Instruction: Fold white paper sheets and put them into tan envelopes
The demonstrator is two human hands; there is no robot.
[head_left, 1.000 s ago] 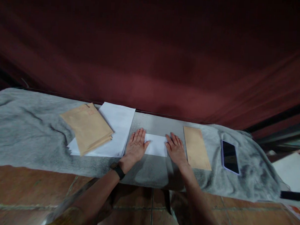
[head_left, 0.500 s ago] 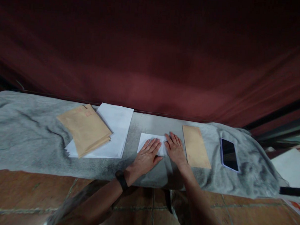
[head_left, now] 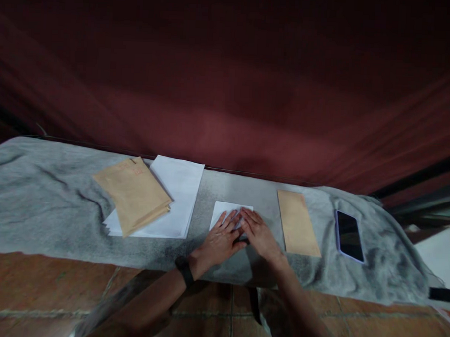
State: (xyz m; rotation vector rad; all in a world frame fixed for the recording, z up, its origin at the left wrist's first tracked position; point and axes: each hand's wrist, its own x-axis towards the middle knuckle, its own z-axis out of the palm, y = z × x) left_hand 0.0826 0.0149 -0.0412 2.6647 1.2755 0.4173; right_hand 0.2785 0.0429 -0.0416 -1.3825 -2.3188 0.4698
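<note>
Under both palms, flat on the grey cloth (head_left: 40, 205), lay a small folded white paper (head_left: 226, 209). Only its far edge and far corners peeked out beyond the fingertips. The left hand (head_left: 221, 241) was spread open on the paper's near left part, fingers straight and pointing away, clamped on nothing, just pressing down. The right hand (head_left: 261, 234) was the same: open, flat, fingers stretched out and angled inward across the paper. The two hands met over the sheet, the right fingers touching or overlapping the left ones. Neither hand held or pinched anything. A black wristband (head_left: 185, 271) sat on the left wrist, back toward the body at the table's near edge.

Just beside the right hand, on its outer side, lay a single brown envelope (head_left: 298, 222), close but not touching. Further out that way lay a phone (head_left: 349, 236), screen dark, well apart from the hands. Off to the outer side of the left hand was a sheaf of white sheets (head_left: 179, 191), near but clear of the fingers, with a stack of brown envelopes (head_left: 134, 197) resting on its far-left part. Beyond everything hung a dark red curtain (head_left: 228, 99).
</note>
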